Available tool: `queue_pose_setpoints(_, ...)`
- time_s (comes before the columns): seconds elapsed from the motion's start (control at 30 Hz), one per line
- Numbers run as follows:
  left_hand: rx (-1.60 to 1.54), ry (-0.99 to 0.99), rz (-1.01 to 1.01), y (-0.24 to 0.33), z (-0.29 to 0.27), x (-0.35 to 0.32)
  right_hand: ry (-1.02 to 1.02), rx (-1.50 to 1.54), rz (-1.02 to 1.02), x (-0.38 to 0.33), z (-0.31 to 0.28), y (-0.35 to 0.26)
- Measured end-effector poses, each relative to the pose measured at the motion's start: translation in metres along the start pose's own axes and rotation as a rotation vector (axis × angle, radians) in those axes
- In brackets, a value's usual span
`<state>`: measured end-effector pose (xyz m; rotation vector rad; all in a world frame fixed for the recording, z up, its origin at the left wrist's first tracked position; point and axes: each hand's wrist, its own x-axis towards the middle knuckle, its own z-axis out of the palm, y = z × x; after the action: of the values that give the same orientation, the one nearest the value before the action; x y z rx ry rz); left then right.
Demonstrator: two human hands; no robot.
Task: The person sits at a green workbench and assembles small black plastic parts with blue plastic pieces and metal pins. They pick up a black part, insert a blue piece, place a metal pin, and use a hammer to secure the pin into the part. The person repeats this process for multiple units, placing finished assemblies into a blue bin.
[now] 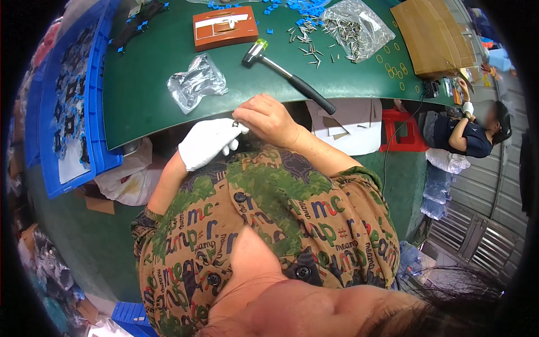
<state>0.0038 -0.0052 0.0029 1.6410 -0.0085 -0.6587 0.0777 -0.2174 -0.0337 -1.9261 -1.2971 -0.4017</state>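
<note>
Green matting covers the table point(168, 84), bearing one hammer point(289, 76), one orange box point(224, 27) and two clear bags. At its near edge, the gloved left hand point(206, 143) and bare right hand point(269, 119) together pinch one small dark part point(235, 124).

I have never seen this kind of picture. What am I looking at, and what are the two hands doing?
This is one picture from a camera worn on a person's head, looking down, so edges bend. No machine is here, only two hands. The left hand wears a white glove; the bare right hand meets it at the edge of a green table. Together they pinch something small and dark, too small to identify. On the table lie a hammer, an orange box, a clear plastic bag, loose metal pins and a bag of pins. Another person sits at the right.
</note>
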Motion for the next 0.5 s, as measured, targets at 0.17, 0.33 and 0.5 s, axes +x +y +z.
queue_pose_setpoints(0.17, -0.061, 0.005, -0.022, -0.005, 0.002, -0.001, 0.08, 0.004, 0.033, -0.004, 0.008, -0.005)
queue_pose_setpoints(0.33, -0.084, 0.0, 0.002, -0.01, 0.004, -0.002, 0.135, 0.021, 0.045, -0.012, 0.014, -0.006)
queue_pose_setpoints(0.5, -0.086, 0.005, 0.009, -0.013, 0.004, -0.002, 0.174, 0.04, 0.046, -0.013, 0.019, -0.007)
